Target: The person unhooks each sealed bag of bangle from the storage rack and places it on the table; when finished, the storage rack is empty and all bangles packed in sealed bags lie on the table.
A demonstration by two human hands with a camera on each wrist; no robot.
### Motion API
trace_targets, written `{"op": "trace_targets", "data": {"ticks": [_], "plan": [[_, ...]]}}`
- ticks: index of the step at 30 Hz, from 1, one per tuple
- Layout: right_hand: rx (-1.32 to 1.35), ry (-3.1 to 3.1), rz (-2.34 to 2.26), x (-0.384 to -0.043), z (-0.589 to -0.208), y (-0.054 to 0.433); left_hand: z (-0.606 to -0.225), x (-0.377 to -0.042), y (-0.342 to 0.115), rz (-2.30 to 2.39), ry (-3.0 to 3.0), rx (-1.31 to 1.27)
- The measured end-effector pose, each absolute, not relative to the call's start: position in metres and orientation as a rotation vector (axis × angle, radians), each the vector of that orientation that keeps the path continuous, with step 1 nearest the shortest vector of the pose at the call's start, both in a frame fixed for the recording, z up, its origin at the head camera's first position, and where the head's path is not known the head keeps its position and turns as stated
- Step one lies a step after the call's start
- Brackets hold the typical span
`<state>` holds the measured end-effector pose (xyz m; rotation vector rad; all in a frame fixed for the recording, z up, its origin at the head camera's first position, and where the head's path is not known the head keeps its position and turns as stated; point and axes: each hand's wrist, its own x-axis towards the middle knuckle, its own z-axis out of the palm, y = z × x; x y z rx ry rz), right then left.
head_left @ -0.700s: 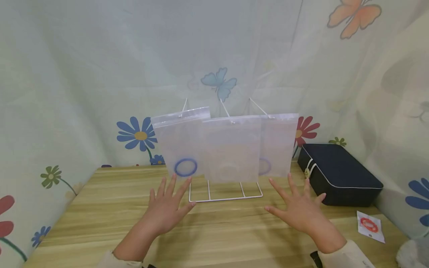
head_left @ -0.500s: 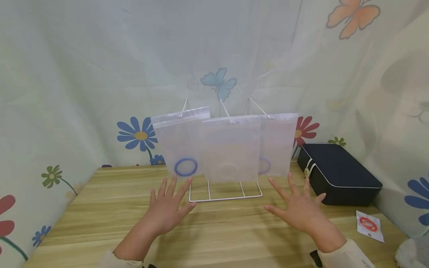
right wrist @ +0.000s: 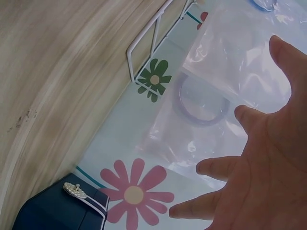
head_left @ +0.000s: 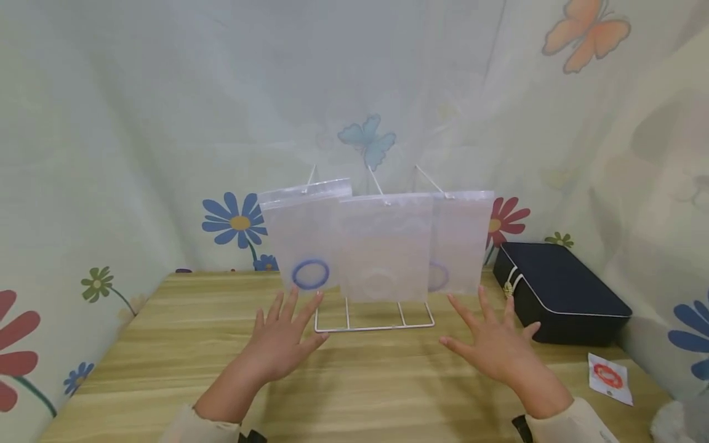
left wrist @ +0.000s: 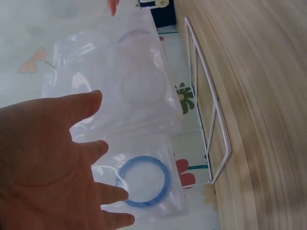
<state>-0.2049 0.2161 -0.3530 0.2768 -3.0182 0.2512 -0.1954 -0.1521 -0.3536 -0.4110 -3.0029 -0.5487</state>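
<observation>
Here, both hands are held out before a white wire display rack (head_left: 376,328), with nothing gripped by either. On the left hand (head_left: 279,347) the fingers and thumb are spread wide; its fingertips are placed near the lower edge of the left zip-top bag (head_left: 296,231), though whether the plastic is touched cannot be told. The right hand (head_left: 495,351) is likewise splayed, its fingertips being brought close to the bottom of the right zip-top bag (head_left: 462,234). In both wrist views the palms are shown bare.

By the rack's three prongs, three clear bags are suspended in a row. The left one is hung at a tilt, and in it a blue ring (left wrist: 167,179) is contained. The middle zip-top bag (head_left: 384,237) is hung in front, its neighbours' inner edges being overlapped by it; through its plastic a whitish ring (left wrist: 164,91) is faintly seen. In the right bag a pale lavender ring (right wrist: 192,119) is held.

The rack is stood on a wood-grain table (head_left: 166,344). Beyond the right hand, a dark zippered case (head_left: 565,277) with white piping is set, and just in front of it a small white packet (head_left: 611,394) is laid, with a red ring (head_left: 596,371) shown on it. Behind everything, a curtain (head_left: 221,92) is patterned with flowers and butterflies.
</observation>
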Motion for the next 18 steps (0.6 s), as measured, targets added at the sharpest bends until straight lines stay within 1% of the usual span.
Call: {"op": "trace_targets", "data": {"ticks": [4,10,13,18], "plan": [[0.264,-2.983,0.292,-0.209,-0.355,0.218,-0.358,-0.202,-0.15,-0.565,-2.997,-0.412],[0.259,-2.813,0.378,-0.229,-0.352,0.224,-0.369,-0.228,-0.15,-0.661,-3.052,-0.471],[0.265,-2.737,0.58,-0.244,-0.347,0.227,-0.372,-0.243,-0.15,-0.742,-3.11,-0.516],[0.158,-2.593,1.025,-0.267,-0.339,0.236,-0.379,-0.267,-0.148,-0.746,-3.229,-0.515]]}}
